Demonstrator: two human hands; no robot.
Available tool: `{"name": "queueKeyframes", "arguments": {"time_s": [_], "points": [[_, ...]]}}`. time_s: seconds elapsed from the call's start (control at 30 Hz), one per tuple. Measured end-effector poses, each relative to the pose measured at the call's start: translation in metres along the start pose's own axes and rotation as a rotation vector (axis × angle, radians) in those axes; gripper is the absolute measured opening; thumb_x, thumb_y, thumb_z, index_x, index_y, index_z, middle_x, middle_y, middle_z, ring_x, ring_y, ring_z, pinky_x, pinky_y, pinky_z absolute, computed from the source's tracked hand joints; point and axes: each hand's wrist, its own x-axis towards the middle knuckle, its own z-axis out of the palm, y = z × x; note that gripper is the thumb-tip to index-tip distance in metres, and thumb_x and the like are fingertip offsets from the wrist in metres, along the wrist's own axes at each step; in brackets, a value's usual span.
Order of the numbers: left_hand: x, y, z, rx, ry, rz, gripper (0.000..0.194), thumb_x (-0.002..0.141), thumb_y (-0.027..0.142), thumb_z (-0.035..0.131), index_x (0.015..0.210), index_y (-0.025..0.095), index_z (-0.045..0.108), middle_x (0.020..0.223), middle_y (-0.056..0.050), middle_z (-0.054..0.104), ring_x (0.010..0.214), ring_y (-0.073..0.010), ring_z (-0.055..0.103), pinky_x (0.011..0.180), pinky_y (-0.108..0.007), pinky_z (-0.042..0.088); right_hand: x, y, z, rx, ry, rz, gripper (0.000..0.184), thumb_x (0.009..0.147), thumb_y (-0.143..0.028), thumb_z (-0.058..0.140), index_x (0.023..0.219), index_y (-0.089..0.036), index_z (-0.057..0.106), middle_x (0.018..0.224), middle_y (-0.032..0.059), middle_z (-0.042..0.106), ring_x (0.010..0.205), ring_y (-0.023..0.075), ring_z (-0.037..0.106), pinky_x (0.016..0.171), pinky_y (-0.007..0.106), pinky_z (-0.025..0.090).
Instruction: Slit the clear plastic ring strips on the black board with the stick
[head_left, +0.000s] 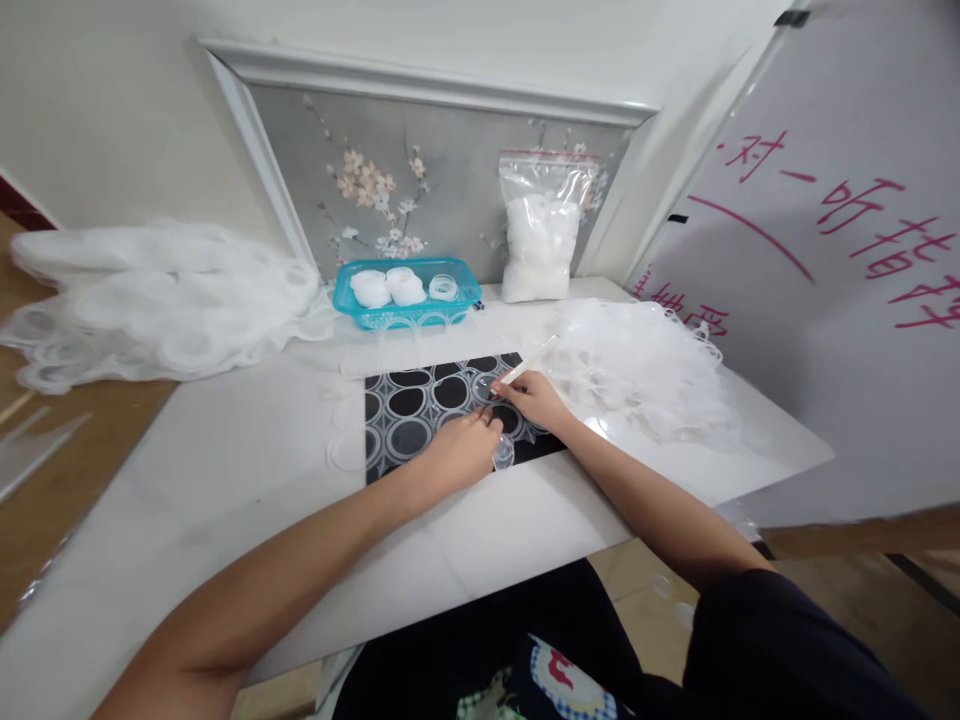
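A translucent plastic sheet of joined rings [409,437] lies over a black mat [536,440] on the table. My right hand [536,398] is closed around a slim white pen-like tool [517,372], its tip down at one of the rings. Just left of it, my left hand [466,442] rests on the sheet with its fingers bent and pressed together at the plastic; its fingertips are partly hidden. A clear round piece [503,453] shows beside the left hand, near the mat's front edge.
Behind the mat stands a blue tray [457,308] with stacks of white rings [406,287]. A zip bag [541,235] of white material leans by the framed picture [450,150]. Heaps of ring sheets lie left [165,300] and right [637,370]. A whiteboard [825,330] borders the right side.
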Motion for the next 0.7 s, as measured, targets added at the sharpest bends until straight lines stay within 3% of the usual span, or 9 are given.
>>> {"name": "queueKeyframes", "arguments": {"time_s": [0.2,0.3,0.4,0.47,0.57,0.63,0.7], "points": [[-0.001,0.002,-0.002,0.02,-0.007,0.009,0.027,0.081,0.003,0.047,0.105,0.005,0.06,0.124,-0.027,0.061,0.122,-0.0319,0.057,0.103,-0.041,0.045,0.0,-0.001,0.0,-0.058,-0.002,-0.029,0.029,0.087,-0.036,0.058,0.069,-0.018,0.071,0.076,0.0068,0.075,0.072,0.0244,0.069,0.064,0.032,0.05],[0.0,0.002,-0.002,0.0,-0.007,0.0,0.027,0.08,0.002,0.047,0.103,0.007,0.061,0.12,-0.025,0.063,0.117,-0.0315,0.06,0.098,-0.04,0.048,-0.005,-0.006,0.0,-0.178,-0.009,-0.139,0.022,0.09,-0.03,0.055,0.083,-0.02,0.073,0.096,0.0082,0.075,0.097,0.0286,0.068,0.085,0.041,0.051],[0.001,0.001,-0.003,-0.04,0.001,-0.02,0.029,0.077,0.002,0.05,0.102,0.01,0.062,0.118,-0.021,0.064,0.115,-0.0312,0.06,0.097,-0.041,0.049,-0.018,-0.012,0.007,-0.414,-0.049,-0.243,0.022,0.092,-0.022,0.051,0.089,-0.022,0.072,0.102,0.0073,0.075,0.123,0.0314,0.055,0.111,0.057,0.027],[0.002,0.002,-0.004,-0.073,0.002,-0.034,0.031,0.076,0.002,0.049,0.102,0.011,0.063,0.117,-0.02,0.065,0.112,-0.0312,0.062,0.095,-0.041,0.049,-0.027,-0.017,0.014,-0.564,-0.072,-0.283,0.024,0.091,-0.014,0.049,0.09,-0.024,0.071,0.097,0.0069,0.075,0.13,0.0317,0.048,0.114,0.065,0.008],[0.003,0.003,-0.004,-0.113,-0.017,-0.049,0.03,0.076,0.001,0.049,0.1,0.009,0.065,0.109,-0.02,0.067,0.103,-0.0314,0.066,0.084,-0.038,0.053,-0.02,-0.02,0.011,-0.659,-0.085,-0.34,0.026,0.083,-0.006,0.052,0.089,-0.024,0.07,0.089,0.0064,0.075,0.129,0.0302,0.048,0.115,0.064,-0.002],[0.002,0.004,-0.005,-0.13,-0.032,-0.047,0.028,0.075,0.002,0.051,0.096,0.009,0.067,0.108,-0.021,0.068,0.102,-0.0321,0.066,0.085,-0.038,0.052,0.004,-0.02,-0.006,-0.613,0.01,-0.265,0.024,0.079,-0.005,0.055,0.086,-0.022,0.069,0.086,0.0061,0.075,0.122,0.0294,0.053,0.116,0.061,0.0],[0.002,0.001,-0.009,-0.146,-0.046,-0.04,0.026,0.074,0.002,0.052,0.092,0.01,0.068,0.111,-0.021,0.068,0.104,-0.0322,0.065,0.088,-0.04,0.05,0.036,-0.018,-0.032,-0.479,0.292,-0.018,0.019,0.079,-0.008,0.053,0.08,-0.019,0.068,0.086,0.0085,0.074,0.114,0.0298,0.057,0.114,0.062,0.01]]}}
